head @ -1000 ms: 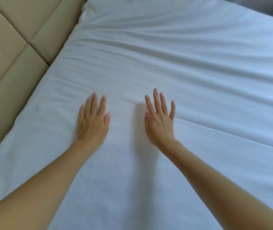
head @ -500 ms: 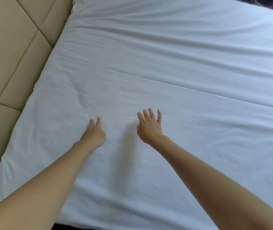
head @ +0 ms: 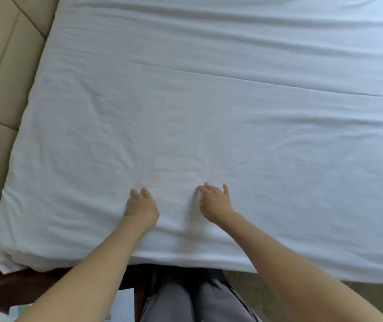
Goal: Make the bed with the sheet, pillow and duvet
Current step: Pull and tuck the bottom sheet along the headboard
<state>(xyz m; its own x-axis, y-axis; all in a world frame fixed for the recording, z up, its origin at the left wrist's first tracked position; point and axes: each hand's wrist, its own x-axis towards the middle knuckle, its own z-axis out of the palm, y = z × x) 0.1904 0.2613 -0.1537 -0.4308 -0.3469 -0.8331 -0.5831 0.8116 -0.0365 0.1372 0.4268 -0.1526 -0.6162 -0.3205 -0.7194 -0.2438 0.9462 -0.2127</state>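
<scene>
A white sheet (head: 209, 101) covers the top of the bed. It looks like thin, soft cotton. Long straight folds run across the far part from side to side. The near part has many small, wavy wrinkles, and most of them sit around the two hands. At the near left corner (head: 2, 256) the sheet is bunched up and a loose bit hangs down over the edge.

A tan padded headboard (head: 0, 66) stands along the left side of the bed. It looks smooth, like leather, with deep lines that cut it into big squares.

The left hand (head: 141, 204) lies palm down on the sheet, near the front edge of the bed. Its fingers (head: 145, 193) are stretched out and rest on the cloth. It holds nothing. Not all of its fingers can be seen.

The right hand (head: 216, 202) is just beside it, a little to the right, and the two do not touch. It is palm down too, with its fingers (head: 225, 189) spread apart. The fingertips touch the sheet, and it holds nothing. A soft grey shadow falls on the cloth between the hands.

Both bare arms reach over the front edge of the bed. Below them are legs in grey trousers (head: 197, 303). Dark brown wood (head: 46, 280) shows under the corner of the bed, and some papers (head: 120, 303) lie at the bottom left. The floor (head: 371, 296) at the right is a dull tan.
</scene>
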